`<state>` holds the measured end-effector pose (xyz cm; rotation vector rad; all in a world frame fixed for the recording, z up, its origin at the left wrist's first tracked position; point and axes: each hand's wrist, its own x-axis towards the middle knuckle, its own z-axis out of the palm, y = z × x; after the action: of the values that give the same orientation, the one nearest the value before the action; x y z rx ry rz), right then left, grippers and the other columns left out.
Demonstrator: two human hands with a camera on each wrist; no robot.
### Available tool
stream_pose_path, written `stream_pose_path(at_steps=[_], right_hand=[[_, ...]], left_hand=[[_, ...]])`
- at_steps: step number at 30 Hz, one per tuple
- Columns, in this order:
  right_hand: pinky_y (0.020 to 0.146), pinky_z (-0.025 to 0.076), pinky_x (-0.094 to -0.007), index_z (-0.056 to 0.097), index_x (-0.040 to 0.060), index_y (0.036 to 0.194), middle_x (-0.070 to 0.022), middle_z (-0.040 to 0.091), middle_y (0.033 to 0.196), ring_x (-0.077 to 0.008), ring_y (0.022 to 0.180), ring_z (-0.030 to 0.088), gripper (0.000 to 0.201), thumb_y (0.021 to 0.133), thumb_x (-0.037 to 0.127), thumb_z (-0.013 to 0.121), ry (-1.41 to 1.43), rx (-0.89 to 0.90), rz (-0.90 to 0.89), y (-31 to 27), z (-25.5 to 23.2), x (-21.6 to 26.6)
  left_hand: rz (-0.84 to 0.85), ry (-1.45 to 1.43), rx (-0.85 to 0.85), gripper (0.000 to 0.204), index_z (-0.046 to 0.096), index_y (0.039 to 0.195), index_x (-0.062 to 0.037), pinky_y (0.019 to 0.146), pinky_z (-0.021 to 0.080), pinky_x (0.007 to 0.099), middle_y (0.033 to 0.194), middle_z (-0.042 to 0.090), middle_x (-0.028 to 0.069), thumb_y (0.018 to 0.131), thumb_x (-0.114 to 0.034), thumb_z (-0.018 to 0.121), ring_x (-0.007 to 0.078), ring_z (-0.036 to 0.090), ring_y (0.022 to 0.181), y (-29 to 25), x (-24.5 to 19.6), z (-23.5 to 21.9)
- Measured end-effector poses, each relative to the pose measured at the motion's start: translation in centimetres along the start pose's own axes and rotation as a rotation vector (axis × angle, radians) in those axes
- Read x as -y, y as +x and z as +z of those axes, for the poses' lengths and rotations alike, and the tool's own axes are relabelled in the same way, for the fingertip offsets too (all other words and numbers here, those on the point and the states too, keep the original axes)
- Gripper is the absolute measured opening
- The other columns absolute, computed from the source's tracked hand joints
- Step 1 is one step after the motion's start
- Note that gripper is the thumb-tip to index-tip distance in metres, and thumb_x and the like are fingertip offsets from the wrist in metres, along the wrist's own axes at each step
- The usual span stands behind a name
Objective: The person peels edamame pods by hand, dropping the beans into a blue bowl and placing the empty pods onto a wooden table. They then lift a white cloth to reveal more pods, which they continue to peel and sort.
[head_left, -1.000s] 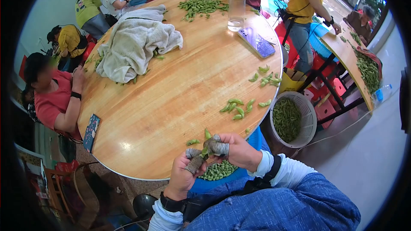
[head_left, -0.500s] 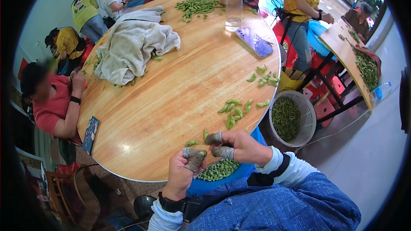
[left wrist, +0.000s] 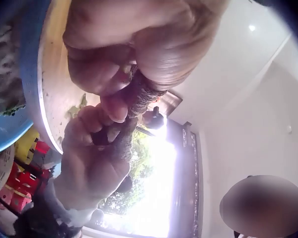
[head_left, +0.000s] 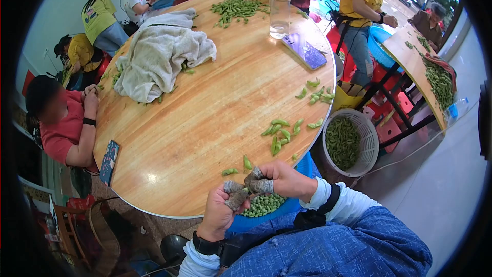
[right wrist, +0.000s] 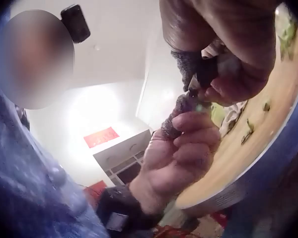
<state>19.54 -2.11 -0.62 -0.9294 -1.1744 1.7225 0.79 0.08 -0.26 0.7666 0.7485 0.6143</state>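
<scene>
Both hands meet over the near edge of the round wooden table (head_left: 205,138), their thumbs and forefingers wrapped in grey, stained coverings. Between the fingertips shows a small green bit of a soybean pod (head_left: 246,190), mostly hidden. My left hand (head_left: 219,211) pinches it from the left, and my right hand (head_left: 287,180) pinches at it from the right. Below the hands, a blue basin (head_left: 246,223) contains shelled green soybeans (head_left: 264,206). Just beyond the fingers, two loose pods (head_left: 229,172) lie on the table. In the right wrist view, the left hand (right wrist: 181,153) faces the right fingers.
More pods (head_left: 279,133) lie along the right table edge. A towel (head_left: 164,54) covers a heap; a bottle (head_left: 280,13), a purple phone (head_left: 305,51) and a patterned phone (head_left: 109,161) stand or lie on the table. A white basket (head_left: 353,143) of pods stands on the floor. Other people sit around.
The right hand moved away from the left, thumb and forefinger apart, then came back against the left fingertips and closed. One more pod now lies among those at the right.
</scene>
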Motion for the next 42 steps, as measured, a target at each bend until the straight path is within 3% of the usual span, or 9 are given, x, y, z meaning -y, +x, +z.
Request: stream_pose_path(at_steps=[3,19,22,28,33,36,39,40,42], right_hand=[[0.072,0.044,-0.0236,0.055,-0.0036,0.096,-0.0014,0.059,0.084,-0.0074,0.080,0.052,0.017,0.086,0.010,0.053,0.008,0.006,-0.003,0.0,0.2,0.3],[0.068,0.044,-0.0264,0.056,-0.0026,0.093,-0.0100,0.061,0.080,-0.0107,0.076,0.054,0.015,0.083,0.009,0.055,-0.300,-0.043,-0.144,-0.1,0.1,0.5],[0.065,0.044,-0.0290,0.055,-0.0023,0.090,-0.0136,0.060,0.078,-0.0186,0.072,0.057,0.015,0.080,0.008,0.058,-0.367,-0.091,-0.135,-0.3,0.2,0.4],[0.062,0.042,-0.0381,0.054,0.0000,0.085,-0.0154,0.053,0.076,-0.0356,0.074,0.051,0.023,0.062,-0.002,0.058,-0.894,-0.160,-0.442,-1.0,1.3,0.9],[0.063,0.042,-0.0395,0.054,0.0016,0.084,-0.0157,0.051,0.077,-0.0346,0.076,0.052,0.024,0.061,-0.003,0.057,-0.740,-0.089,-0.403,-1.2,1.0,1.1],[0.061,0.042,-0.0400,0.053,0.0015,0.084,-0.0165,0.053,0.076,-0.0356,0.073,0.052,0.019,0.066,0.000,0.058,-0.651,-0.159,-0.374,-1.2,0.6,1.2],[0.059,0.042,-0.0400,0.053,0.0008,0.085,-0.0178,0.053,0.074,-0.0363,0.069,0.053,0.016,0.071,0.005,0.059,-0.846,-0.300,-0.406,-1.0,-1.7,1.7],[0.058,0.042,-0.0398,0.053,0.0005,0.085,-0.0183,0.054,0.074,-0.0365,0.068,0.053,0.015,0.073,0.007,0.060,-0.944,-0.353,-0.418,-1.0,-2.7,2.0],[0.058,0.042,-0.0397,0.053,-0.0002,0.084,-0.0191,0.053,0.073,-0.0366,0.067,0.052,0.016,0.074,0.010,0.060,-0.952,-0.458,-0.276,-1.8,-3.3,3.1]], left_hand=[[-0.008,-0.104,0.020,0.011,0.056,0.085,-0.0016,0.043,0.033,0.0166,0.064,0.058,0.0060,0.079,-0.008,0.062,0.0070,0.050,0.051,-0.1,0.1,-0.2],[0.043,0.125,-0.065,0.010,0.057,0.087,-0.0013,0.044,0.033,0.0160,0.066,0.060,0.0053,0.078,-0.003,0.060,0.0054,0.049,0.051,-0.1,0.0,0.3],[0.031,0.116,-0.051,0.010,0.057,0.086,-0.0015,0.043,0.033,0.0164,0.067,0.060,0.0059,0.077,-0.002,0.060,0.0059,0.049,0.050,0.1,0.3,0.0],[-0.182,-0.097,0.007,0.008,0.057,0.085,-0.0025,0.041,0.032,0.0168,0.067,0.059,0.0074,0.078,-0.007,0.058,0.0070,0.046,0.047,0.1,-0.1,-0.1],[-0.286,-0.193,0.133,0.009,0.057,0.083,-0.0038,0.043,0.032,0.0176,0.069,0.058,0.0065,0.076,-0.009,0.059,0.0071,0.046,0.051,-0.3,0.0,-0.8],[-0.329,0.119,0.147,0.013,0.057,0.086,-0.0035,0.048,0.037,0.0196,0.069,0.057,0.0050,0.075,-0.010,0.061,0.0076,0.050,0.056,-0.5,0.9,0.2],[0.069,0.725,0.288,0.016,0.058,0.088,-0.0027,0.055,0.043,0.0236,0.068,0.057,0.0046,0.074,-0.009,0.062,0.0120,0.053,0.060,-0.9,2.6,0.8],[0.259,0.863,0.352,0.016,0.059,0.087,-0.0016,0.059,0.045,0.0277,0.068,0.057,0.0073,0.073,-0.008,0.062,0.0218,0.056,0.061,-0.6,2.5,1.0],[0.344,0.989,0.370,0.018,0.060,0.090,-0.0024,0.061,0.045,0.0256,0.071,0.058,0.0077,0.073,-0.008,0.064,0.0177,0.057,0.066,-0.6,1.8,1.6]])
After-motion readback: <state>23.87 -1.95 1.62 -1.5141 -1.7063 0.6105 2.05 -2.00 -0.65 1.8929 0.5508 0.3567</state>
